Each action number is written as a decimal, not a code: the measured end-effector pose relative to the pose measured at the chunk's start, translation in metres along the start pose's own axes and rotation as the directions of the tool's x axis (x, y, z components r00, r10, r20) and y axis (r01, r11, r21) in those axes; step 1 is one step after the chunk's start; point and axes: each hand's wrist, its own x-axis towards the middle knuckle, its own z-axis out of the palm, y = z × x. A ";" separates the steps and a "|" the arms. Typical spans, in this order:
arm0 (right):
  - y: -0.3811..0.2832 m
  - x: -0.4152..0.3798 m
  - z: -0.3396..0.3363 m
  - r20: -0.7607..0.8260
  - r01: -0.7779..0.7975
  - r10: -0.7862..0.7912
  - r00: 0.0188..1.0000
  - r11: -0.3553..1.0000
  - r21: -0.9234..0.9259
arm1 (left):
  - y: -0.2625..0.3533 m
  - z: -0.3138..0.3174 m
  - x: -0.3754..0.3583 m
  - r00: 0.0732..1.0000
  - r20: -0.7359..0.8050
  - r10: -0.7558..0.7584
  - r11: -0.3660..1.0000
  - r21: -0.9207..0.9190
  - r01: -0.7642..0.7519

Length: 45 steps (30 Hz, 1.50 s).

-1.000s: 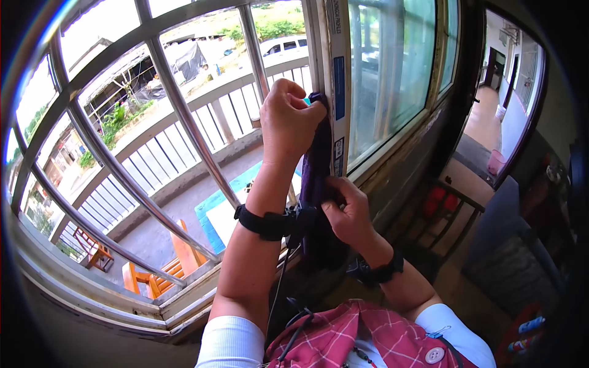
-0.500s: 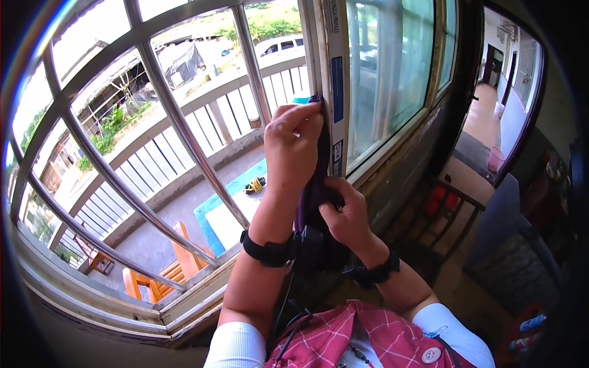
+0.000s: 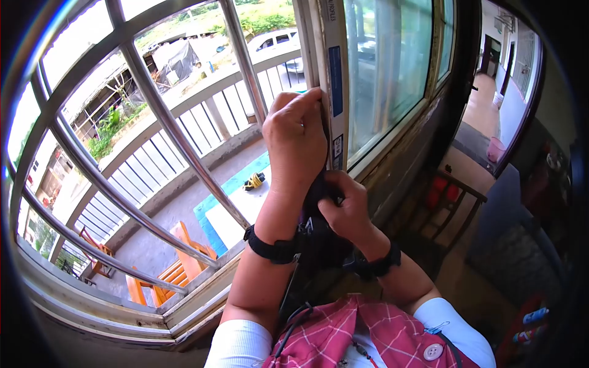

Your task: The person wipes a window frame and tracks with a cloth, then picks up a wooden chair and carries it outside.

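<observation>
A dark cloth (image 3: 316,191) hangs beside the window's upright frame (image 3: 335,80). My left hand (image 3: 296,132) is raised against that frame, its fingers closed in a pinch near the cloth's upper end, most of which the hand hides. Lower and to the right, my right hand (image 3: 345,203) grips the cloth with curled fingers. Each wrist wears a black band.
Curved metal bars (image 3: 178,138) cross the window opening on the left. Beyond them are a blue-edged white table (image 3: 230,214), an orange wooden chair (image 3: 175,267) and a railing. At right stand a glass pane (image 3: 389,67), a dark wooden rack (image 3: 451,202) and a doorway.
My left hand has shifted slightly upward along the frame, and the cloth's top that showed above its fingers is now hidden. My right hand keeps nearly the same place.
</observation>
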 end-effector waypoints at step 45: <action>0.026 -0.072 -0.009 0.134 -0.207 0.250 0.959 0.939 -0.274 | -0.065 -0.041 -0.124 0.669 0.645 -0.369 0.928 0.221 0.299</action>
